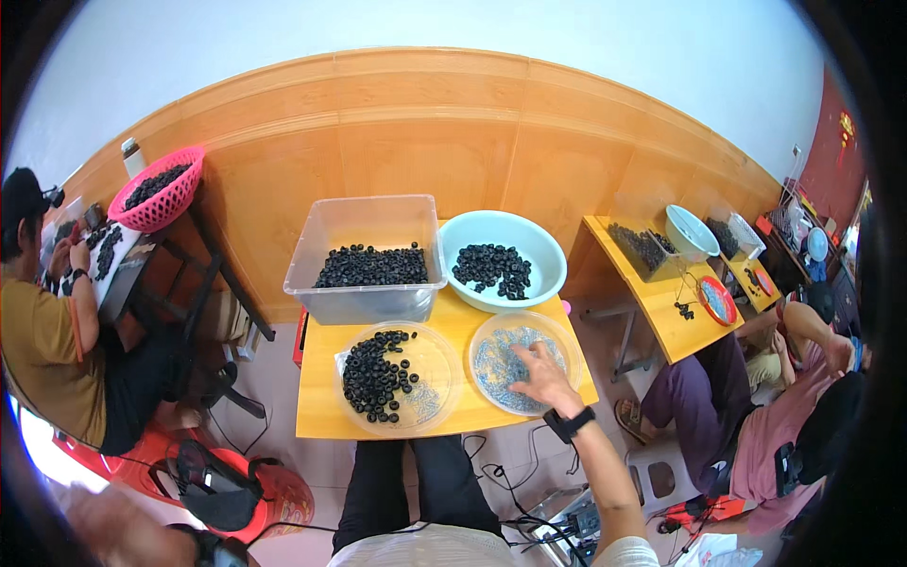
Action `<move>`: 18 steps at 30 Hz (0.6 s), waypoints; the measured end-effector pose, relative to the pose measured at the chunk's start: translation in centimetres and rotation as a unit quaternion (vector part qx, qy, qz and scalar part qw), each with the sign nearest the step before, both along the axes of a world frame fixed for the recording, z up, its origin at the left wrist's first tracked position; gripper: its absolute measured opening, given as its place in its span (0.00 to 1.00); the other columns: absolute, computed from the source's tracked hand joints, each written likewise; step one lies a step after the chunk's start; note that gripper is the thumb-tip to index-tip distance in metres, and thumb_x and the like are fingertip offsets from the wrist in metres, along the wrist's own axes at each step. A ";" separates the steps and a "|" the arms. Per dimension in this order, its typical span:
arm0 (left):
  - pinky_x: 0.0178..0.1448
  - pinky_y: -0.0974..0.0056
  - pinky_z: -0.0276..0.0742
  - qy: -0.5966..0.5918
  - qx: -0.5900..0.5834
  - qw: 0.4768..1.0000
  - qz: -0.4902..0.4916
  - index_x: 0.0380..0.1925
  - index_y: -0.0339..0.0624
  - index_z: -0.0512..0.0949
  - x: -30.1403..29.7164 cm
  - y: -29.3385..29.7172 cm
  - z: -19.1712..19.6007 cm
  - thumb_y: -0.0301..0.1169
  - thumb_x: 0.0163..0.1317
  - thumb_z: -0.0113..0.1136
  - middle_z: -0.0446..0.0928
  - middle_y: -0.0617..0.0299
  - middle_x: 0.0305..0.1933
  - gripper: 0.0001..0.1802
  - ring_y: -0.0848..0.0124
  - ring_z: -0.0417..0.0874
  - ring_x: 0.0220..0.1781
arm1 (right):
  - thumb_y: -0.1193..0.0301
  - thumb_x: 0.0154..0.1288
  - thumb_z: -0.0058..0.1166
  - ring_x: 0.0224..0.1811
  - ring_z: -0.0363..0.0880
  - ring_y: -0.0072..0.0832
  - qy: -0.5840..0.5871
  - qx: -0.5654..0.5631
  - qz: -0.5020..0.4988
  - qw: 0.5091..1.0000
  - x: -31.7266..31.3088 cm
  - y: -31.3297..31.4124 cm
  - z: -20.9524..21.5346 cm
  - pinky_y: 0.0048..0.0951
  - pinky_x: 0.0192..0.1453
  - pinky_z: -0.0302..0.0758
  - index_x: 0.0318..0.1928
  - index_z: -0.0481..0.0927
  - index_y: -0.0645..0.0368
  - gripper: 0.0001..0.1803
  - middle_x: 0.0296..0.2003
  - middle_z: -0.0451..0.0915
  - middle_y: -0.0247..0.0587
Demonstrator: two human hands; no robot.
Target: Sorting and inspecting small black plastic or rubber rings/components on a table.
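My right hand [543, 380], with a dark band on its wrist, reaches into a shallow clear round tray [565, 333] at the table's right front. Its fingers are apart, touching thin silvery-blue metal pieces [496, 364] too small to name. Left of it, a second clear round tray [444, 354] holds a heap of small black ring-like parts [364, 373] and a few silvery pieces. My left hand [128, 529] is far from the table, at the lower left, smeared by motion; its fingers cannot be made out.
Behind the trays, a clear plastic bin [364, 307] and a light-blue basin [505, 225] hold more black parts. A person [52, 331] works at the left near a pink basket [179, 203]. Other people sit right, by another yellow table [652, 300]. Cables [510, 491] trail across the floor.
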State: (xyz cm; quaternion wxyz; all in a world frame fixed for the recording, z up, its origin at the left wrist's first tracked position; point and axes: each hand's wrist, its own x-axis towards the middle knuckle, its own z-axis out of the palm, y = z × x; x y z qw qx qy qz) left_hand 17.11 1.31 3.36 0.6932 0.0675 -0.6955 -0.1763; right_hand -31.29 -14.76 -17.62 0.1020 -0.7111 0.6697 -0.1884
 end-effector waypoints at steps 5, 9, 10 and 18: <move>0.43 0.66 0.75 -0.073 0.406 0.904 0.111 0.36 0.29 0.75 -5.8 -9.1 -8.1 0.28 0.57 0.51 0.73 0.53 0.36 0.12 0.66 0.79 0.37 | 0.73 0.45 0.61 0.43 0.74 0.45 0.028 0.082 0.012 0.996 -4.1 -2.8 -2.4 0.38 0.50 0.72 0.40 0.79 0.53 0.17 0.40 0.74 0.52; 0.41 0.71 0.73 0.026 0.559 0.818 0.134 0.33 0.31 0.76 -5.4 -8.9 -14.8 0.24 0.58 0.52 0.76 0.61 0.29 0.07 0.73 0.78 0.33 | 0.79 0.48 0.54 0.29 0.80 0.37 -0.036 0.015 -0.044 0.998 -5.6 -3.4 -1.3 0.32 0.35 0.76 0.32 0.80 0.58 0.08 0.26 0.79 0.48; 0.40 0.72 0.73 0.000 0.557 0.817 0.149 0.33 0.31 0.76 -5.2 -9.3 -16.2 0.22 0.58 0.53 0.76 0.62 0.29 0.06 0.75 0.77 0.32 | 0.79 0.48 0.54 0.29 0.80 0.37 -0.035 0.018 -0.048 0.998 -5.3 -3.2 -0.2 0.32 0.35 0.76 0.32 0.80 0.58 0.08 0.26 0.79 0.48; 0.46 0.67 0.70 -0.182 0.438 0.847 0.240 0.43 0.33 0.72 -8.4 -14.0 -22.4 0.21 0.54 0.54 0.72 0.55 0.40 0.15 0.67 0.75 0.43 | 0.72 0.55 0.54 0.30 0.79 0.36 -0.075 0.025 -0.121 0.989 -3.8 -3.0 1.6 0.32 0.34 0.76 0.43 0.76 0.61 0.14 0.31 0.76 0.47</move>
